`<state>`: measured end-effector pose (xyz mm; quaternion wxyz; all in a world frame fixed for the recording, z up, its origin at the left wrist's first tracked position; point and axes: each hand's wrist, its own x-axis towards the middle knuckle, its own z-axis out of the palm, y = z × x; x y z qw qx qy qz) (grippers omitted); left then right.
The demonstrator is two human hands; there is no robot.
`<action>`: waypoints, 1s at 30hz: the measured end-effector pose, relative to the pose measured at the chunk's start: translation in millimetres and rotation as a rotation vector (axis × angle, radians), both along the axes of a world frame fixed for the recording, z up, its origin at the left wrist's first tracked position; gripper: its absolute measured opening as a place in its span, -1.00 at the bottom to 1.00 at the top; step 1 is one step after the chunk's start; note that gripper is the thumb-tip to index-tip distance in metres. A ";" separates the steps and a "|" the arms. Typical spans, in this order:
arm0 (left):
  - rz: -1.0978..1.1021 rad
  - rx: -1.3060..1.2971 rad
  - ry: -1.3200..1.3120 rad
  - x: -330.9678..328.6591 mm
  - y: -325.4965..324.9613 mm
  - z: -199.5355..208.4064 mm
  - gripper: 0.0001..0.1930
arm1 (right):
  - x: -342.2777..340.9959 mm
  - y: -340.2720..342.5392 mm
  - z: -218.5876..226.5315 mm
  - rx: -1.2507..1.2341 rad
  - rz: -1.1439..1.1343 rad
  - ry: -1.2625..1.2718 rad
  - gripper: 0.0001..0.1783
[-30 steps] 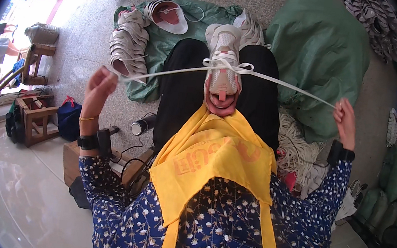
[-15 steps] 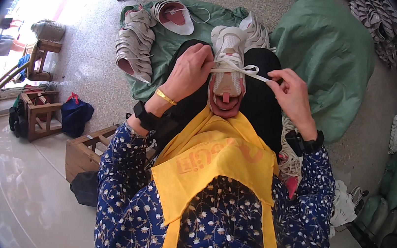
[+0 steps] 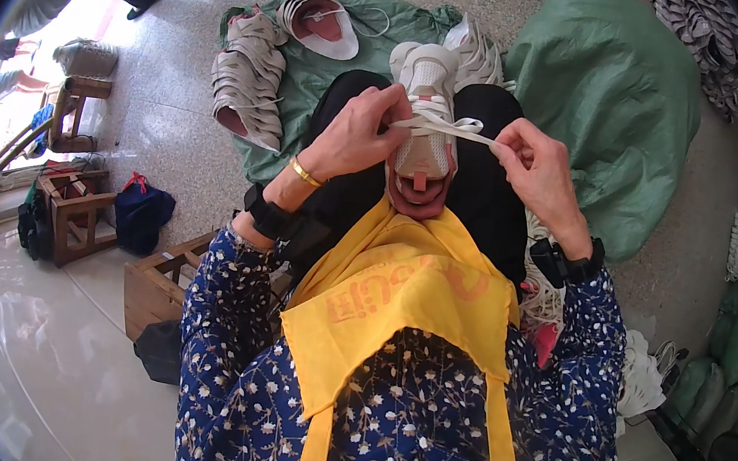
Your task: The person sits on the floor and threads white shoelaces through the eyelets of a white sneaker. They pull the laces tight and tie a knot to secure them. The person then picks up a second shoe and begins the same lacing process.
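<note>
A white and pink sneaker (image 3: 422,159) rests between my knees, its heel opening turned toward me. White shoelaces (image 3: 466,126) cross its tongue, with a looped knot in the middle. My left hand (image 3: 360,135) pinches a lace at the left side of the knot. On the right, my right hand (image 3: 539,173) pinches the other lace between thumb and fingers, and the lace runs fairly straight to the knot. A yellow apron (image 3: 402,299) covers my lap just behind the shoe.
Stacked shoe uppers (image 3: 251,78) and a single upper (image 3: 320,26) lie on green sheeting (image 3: 296,111). A large green sack (image 3: 600,111) bulges at the right. Wooden stools (image 3: 80,218) stand at the left, and a bundle of white laces (image 3: 544,293) hangs beside my right thigh.
Both hands have shifted slightly, the left one a little to the right toward the knot. The lace loop looks smaller. Another person's legs have moved at the upper left.
</note>
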<state>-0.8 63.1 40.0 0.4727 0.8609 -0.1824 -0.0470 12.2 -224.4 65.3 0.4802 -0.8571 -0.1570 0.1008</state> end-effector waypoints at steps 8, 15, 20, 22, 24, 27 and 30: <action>-0.052 -0.034 0.249 10.5 3.6 9.8 -0.84 | -2.6 -3.4 -0.9 -0.089 0.075 0.012 -0.80; -0.005 0.032 0.077 10.5 5.4 1.6 -0.83 | -7.9 -23.2 3.1 0.026 0.060 0.178 -0.80; 0.047 0.001 -0.097 3.6 -0.1 -10.2 -0.80 | -6.9 -67.3 9.0 0.080 0.042 0.242 -0.86; 0.080 -0.028 -0.124 1.1 -2.9 -11.8 -0.80 | -11.2 -63.9 12.9 -0.009 0.034 0.307 -0.90; 0.124 -0.045 -0.116 -4.3 -6.2 -8.8 -0.80 | -9.8 -40.5 24.2 -0.014 -0.029 0.237 -0.90; 0.185 -0.032 -0.091 -19.4 -8.5 2.1 -0.82 | 0.4 -1.3 26.6 -0.059 -0.021 -0.050 -0.87; 0.186 0.012 -0.096 -26.3 -8.1 3.0 -0.83 | 13.5 31.3 17.6 -0.047 0.080 -0.212 -0.85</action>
